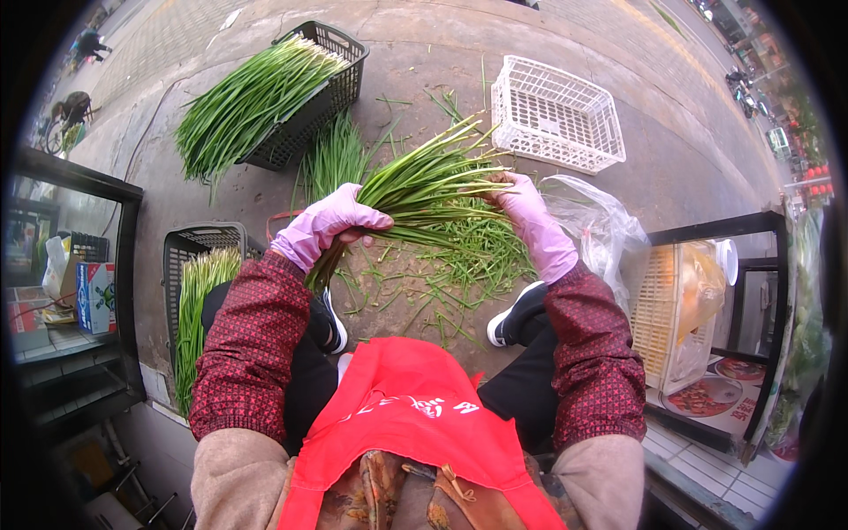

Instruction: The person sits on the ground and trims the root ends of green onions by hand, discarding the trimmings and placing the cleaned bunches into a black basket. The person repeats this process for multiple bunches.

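Observation:
In my left hand, in a pinkish-purple glove, is the middle of a bunch of long green garlic chives or similar stalks. The pale stalk ends fan out to the right. My right hand, gloved alike, is at those ends, its fingertips bent around or against some of them; whether they pinch any is hard to tell. Below, a heap of cut green scraps lies on the ground between my shoes. More long green stalks lie on the ground beyond my left hand.
A black plastic crate heaped with stalks stands at the upper left, another crate with stalks at my left. At the upper right is a white plastic basket, with a clear plastic bag nearer me. Glass-sided cases flank me.

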Demonstrator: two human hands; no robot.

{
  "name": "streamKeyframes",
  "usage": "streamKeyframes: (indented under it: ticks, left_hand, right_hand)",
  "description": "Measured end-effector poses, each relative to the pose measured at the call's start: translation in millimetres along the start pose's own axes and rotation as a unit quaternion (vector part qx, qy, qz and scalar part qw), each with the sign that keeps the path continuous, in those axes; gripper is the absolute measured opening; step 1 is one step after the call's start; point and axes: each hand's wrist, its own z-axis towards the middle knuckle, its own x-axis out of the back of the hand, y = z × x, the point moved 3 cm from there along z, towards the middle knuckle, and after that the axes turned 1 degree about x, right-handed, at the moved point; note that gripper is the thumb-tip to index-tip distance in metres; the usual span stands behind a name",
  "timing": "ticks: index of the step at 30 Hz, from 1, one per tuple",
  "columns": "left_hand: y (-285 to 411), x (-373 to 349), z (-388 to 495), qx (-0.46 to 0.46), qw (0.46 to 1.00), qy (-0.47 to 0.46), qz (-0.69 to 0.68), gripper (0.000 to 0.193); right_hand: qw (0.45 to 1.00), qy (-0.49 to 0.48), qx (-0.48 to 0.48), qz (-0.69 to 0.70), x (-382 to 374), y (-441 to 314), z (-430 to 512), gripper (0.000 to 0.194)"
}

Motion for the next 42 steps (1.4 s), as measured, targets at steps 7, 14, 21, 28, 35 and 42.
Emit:
streamKeyframes:
  ticks: [7,14,21,28,35,42]
  left_hand:
    - [-3.7,11.4,-0.2,-0.001,1.0,-0.001,-0.011,0.045]
    - [-1.0,10.7,-4.0,0.008,1.0,-0.015,-0.004,0.045]
    - [-2.2,-1.0,-2.8,0.024,0.998,-0.041,0.034,0.034]
    - [3.1,-8.0,-6.5,0.021,0.997,-0.031,0.071,0.028]
    - [3.2,-7.9,-5.6,0.026,0.997,-0.02,0.064,0.034]
    - [6.0,-5.1,-11.4,0.031,0.999,-0.007,0.027,0.04]
  right_hand:
    - [0.958,0.21,-0.017,-0.192,92.0,11.1,17.4,0.011]
    - [0.996,-0.049,0.042,-0.067,65.6,-17.1,5.2,0.043]
    - [0.975,-0.224,-0.006,-0.011,12.4,-36.1,-20.7,0.059]
    - [0.986,-0.167,-0.003,-0.01,-3.6,-30.0,-23.9,0.047]
    - [0.984,-0.141,0.013,0.11,-7.0,-27.3,-23.4,0.033]
    - [0.999,0.024,-0.003,-0.044,53.0,-14.0,0.4,0.02]
